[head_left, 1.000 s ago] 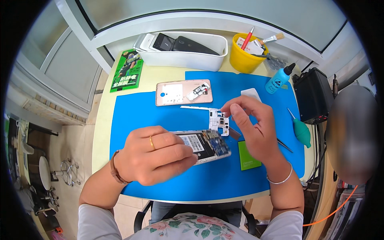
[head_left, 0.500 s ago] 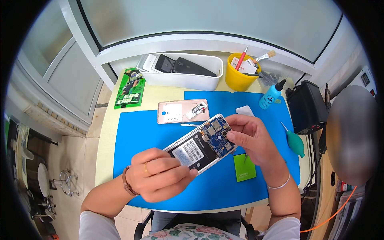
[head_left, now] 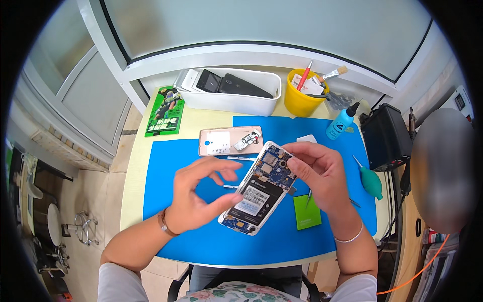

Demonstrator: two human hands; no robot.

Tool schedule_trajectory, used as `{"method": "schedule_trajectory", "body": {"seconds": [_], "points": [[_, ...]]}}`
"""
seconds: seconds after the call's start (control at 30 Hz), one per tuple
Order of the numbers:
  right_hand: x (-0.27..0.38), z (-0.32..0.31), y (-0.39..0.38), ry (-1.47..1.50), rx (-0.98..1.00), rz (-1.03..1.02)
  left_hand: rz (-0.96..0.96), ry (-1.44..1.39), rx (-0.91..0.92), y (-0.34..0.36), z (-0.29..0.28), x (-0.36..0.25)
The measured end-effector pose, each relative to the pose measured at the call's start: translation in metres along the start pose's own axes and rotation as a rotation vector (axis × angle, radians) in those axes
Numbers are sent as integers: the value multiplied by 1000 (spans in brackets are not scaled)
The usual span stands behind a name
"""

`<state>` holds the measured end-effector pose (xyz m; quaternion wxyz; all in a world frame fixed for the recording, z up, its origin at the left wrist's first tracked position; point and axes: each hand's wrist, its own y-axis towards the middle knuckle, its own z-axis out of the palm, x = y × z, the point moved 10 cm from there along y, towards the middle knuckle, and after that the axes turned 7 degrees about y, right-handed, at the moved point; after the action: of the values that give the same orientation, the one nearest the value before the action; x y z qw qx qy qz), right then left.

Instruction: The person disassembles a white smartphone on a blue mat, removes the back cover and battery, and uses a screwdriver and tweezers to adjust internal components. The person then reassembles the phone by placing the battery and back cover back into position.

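Observation:
An opened smartphone (head_left: pixel 257 196) with a white frame is held tilted above the blue mat (head_left: pixel 196 236). Its blue circuit boards and black battery with a white label lie exposed. My right hand (head_left: pixel 324 173) grips the upper right end, thumb over the board. Beside the lower left edge, my left hand (head_left: pixel 193 199) has its fingers spread; the thumb tip comes close to the frame, and I cannot tell whether it touches. Beyond the phone lies a rose-gold back cover (head_left: pixel 214 142) with a small metal-and-white part (head_left: pixel 247 141) on it. A green square pad (head_left: pixel 307 217) rests below my right hand.
Along the back stand a white bin (head_left: pixel 236 104) of phones and a yellow bucket (head_left: pixel 302 103) of tools. A light-blue bottle (head_left: pixel 339 125), a green air blower (head_left: pixel 371 182) and a black box-shaped device (head_left: pixel 386 136) are on the right. A green packet (head_left: pixel 165 113) lies at left.
My left hand has let go of the phone's lower end and opened, moving up and left. The phone has turned steeper, and its lower circuit board now shows.

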<state>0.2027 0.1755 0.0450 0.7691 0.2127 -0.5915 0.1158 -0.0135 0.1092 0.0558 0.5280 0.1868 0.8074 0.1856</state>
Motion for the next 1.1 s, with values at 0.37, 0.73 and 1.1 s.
{"method": "schedule_trajectory", "body": {"seconds": [0.37,0.73,1.1], "points": [[-1,12,-7,-193,-4,-62,-345,-412,395,-29,55,34],[37,43,-14,-585,204,-451,-464,-800,396,-33,66,38],[17,11,9,-901,64,-247,-621,-889,563,-54,97,17]]}}
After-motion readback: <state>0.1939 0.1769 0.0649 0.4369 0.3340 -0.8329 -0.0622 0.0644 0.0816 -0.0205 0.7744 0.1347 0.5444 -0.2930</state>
